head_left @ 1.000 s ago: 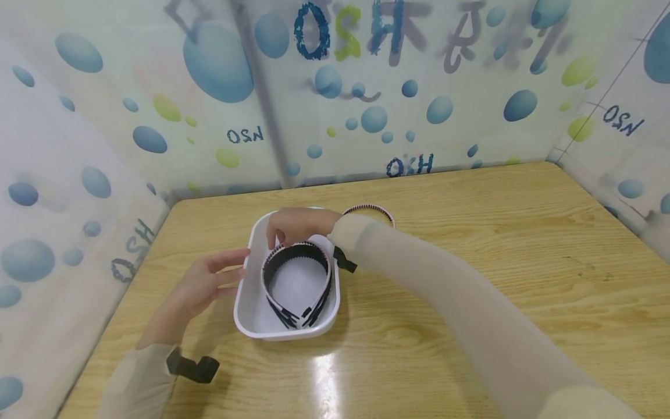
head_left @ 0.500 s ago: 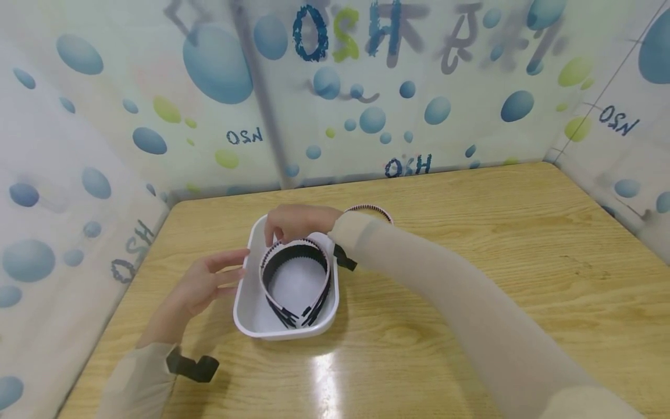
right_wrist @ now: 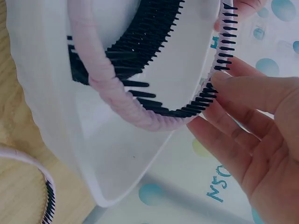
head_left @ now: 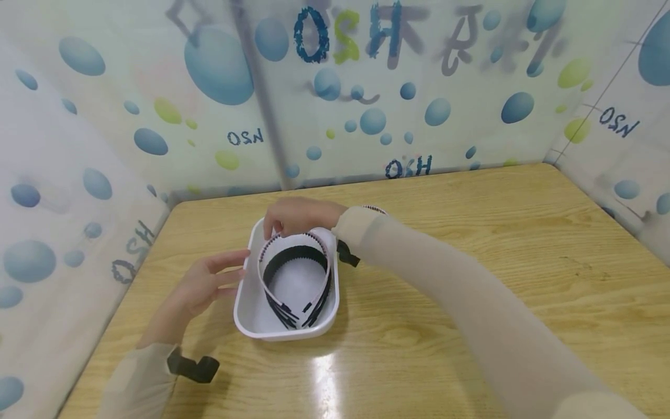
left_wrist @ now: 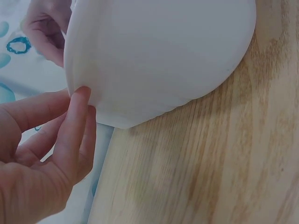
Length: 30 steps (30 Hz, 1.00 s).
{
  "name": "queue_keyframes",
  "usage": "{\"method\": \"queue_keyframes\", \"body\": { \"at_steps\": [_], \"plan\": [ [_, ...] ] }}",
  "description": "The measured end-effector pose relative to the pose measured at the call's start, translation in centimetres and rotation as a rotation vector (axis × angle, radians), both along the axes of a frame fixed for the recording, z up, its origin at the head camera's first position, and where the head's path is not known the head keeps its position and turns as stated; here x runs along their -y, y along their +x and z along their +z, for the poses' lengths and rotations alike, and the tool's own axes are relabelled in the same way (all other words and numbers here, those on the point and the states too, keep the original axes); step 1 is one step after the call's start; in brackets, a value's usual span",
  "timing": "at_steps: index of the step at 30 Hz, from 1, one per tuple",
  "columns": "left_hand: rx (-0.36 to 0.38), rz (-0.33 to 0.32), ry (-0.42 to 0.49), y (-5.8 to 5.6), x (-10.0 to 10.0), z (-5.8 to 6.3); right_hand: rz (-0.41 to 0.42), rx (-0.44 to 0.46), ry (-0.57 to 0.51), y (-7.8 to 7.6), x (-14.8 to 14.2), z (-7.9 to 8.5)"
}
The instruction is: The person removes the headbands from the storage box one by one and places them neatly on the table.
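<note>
A white plastic tub [head_left: 253, 329] stands on the table. Inside lie several dark toothed headbands [head_left: 298, 251], stacked together. My right hand [head_left: 295, 215] pinches the curved top of a pale pink headband [head_left: 260, 267]. In the right wrist view that pink band [right_wrist: 100, 77] shows black inner teeth, with my thumb and fingers [right_wrist: 247, 88] on it. It tilts up off the stack, its tips still low in the tub. My left hand [head_left: 201, 285] holds the tub's left rim lightly between thumb and fingertips, as the left wrist view shows at the wall [left_wrist: 154, 56].
Another pink headband [head_left: 376, 209] lies on the wooden table [head_left: 471, 233] behind the tub's right side, mostly covered by my right sleeve [head_left: 445, 273]. Printed curtain-like walls [head_left: 324, 134] border the table at the back and sides.
My right hand has risen slightly toward the far side, lifting the pink headband's curved top away from the dark bands. The left hand has stayed at the rim.
</note>
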State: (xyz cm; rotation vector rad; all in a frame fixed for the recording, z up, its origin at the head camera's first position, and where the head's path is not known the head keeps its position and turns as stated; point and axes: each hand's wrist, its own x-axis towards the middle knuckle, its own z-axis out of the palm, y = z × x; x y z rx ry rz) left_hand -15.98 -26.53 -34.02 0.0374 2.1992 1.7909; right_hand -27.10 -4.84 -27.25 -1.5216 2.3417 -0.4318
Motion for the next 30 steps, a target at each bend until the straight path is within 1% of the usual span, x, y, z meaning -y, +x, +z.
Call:
{"method": "queue_keyframes", "body": {
  "at_steps": [4,8,14,22,30],
  "plan": [
    [0.007,0.006,-0.012,0.0,-0.1,0.0,-0.001,-0.020,-0.032,0.0,-0.4,0.5],
    [0.008,0.006,-0.014,0.0,-0.1,-0.1,-0.015,-0.050,-0.017,0.1,-0.7,1.2],
    [-0.010,-0.002,0.010,-0.1,-0.1,-0.4,-0.043,-0.091,0.016,0.3,-1.3,2.3],
    [-0.005,-0.002,0.003,0.0,-0.1,-0.3,-0.045,-0.086,0.022,0.2,-2.1,3.4],
    [-0.006,-0.004,-0.003,0.1,-0.1,0.0,-0.055,-0.119,0.015,0.2,-3.0,4.1]
  ]
}}
